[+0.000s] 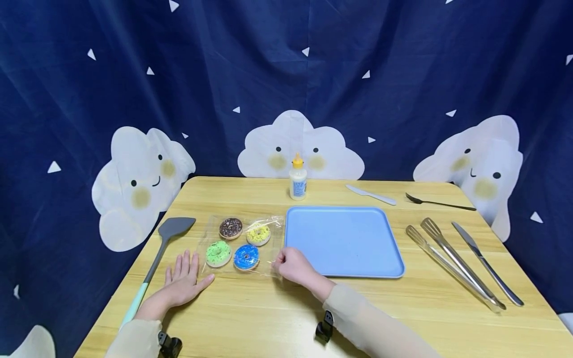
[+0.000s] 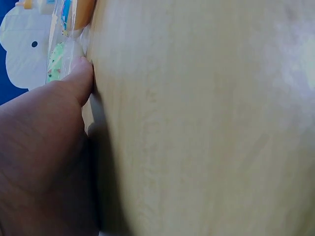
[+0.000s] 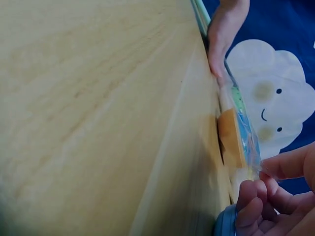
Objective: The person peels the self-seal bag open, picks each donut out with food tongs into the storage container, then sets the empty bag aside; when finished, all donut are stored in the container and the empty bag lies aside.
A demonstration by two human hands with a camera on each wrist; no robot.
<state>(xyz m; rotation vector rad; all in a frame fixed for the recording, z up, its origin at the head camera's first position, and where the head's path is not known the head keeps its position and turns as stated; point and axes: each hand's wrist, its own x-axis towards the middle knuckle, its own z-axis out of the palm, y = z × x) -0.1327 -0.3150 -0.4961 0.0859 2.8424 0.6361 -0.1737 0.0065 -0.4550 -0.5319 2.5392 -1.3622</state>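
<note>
A clear plastic bag point(image 1: 276, 229) lies flat on the table with toy donuts inside: a chocolate-brown donut point(image 1: 229, 228), a yellow donut point(image 1: 258, 235), a green donut point(image 1: 218, 254) and a blue donut point(image 1: 246, 257). At the bag's right end my right hand point(image 1: 295, 265) pinches the plastic between curled fingers and thumb, as the right wrist view also shows. My left hand point(image 1: 183, 281) rests on the table with fingers spread. Its thumb reaches the bag's lower left corner, close by the green donut in the left wrist view.
A blue tray point(image 1: 342, 241) stands right of the bag. Behind are a glue bottle point(image 1: 298, 181), a pale knife point(image 1: 371, 194) and a dark fork point(image 1: 440, 203). Metal tongs point(image 1: 456, 266) and a table knife point(image 1: 488, 263) lie far right, a spatula point(image 1: 157, 258) left.
</note>
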